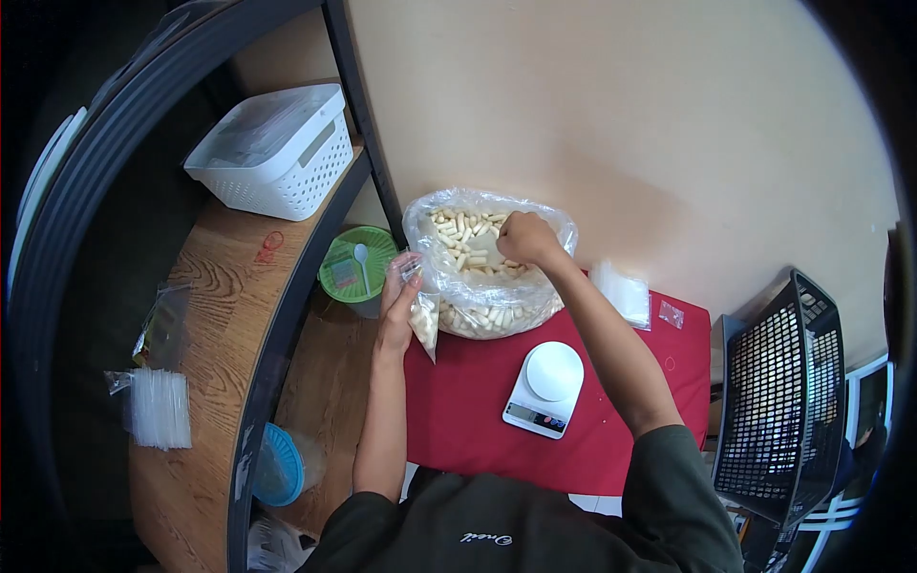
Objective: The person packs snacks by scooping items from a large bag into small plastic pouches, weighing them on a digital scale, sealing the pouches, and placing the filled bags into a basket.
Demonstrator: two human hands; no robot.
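My left hand (pixel 396 298) is closed on the top of a small clear plastic bag (pixel 424 323), which hangs down with some pale snack pieces inside. Beside it stands a large clear plastic bag (pixel 549 212), wide open and full of short, cream-coloured puffed snack sticks (pixel 460 229). Over the mouth of this large bag, my right hand (pixel 523 239) is closed in a fist. Against its fingers lies a pale, whitish scoop (pixel 484 248) among the snacks; its handle is hidden by the hand.
A white digital scale (pixel 544 390) sits on the red-covered table (pixel 458 411). Stacked clear bags (pixel 623 294) lie behind my right arm. A black crate (pixel 769 411) stands right; a wooden shelf (pixel 205 372) with a white basket (pixel 287 158) and a green-lidded tub (pixel 358 263) are left.
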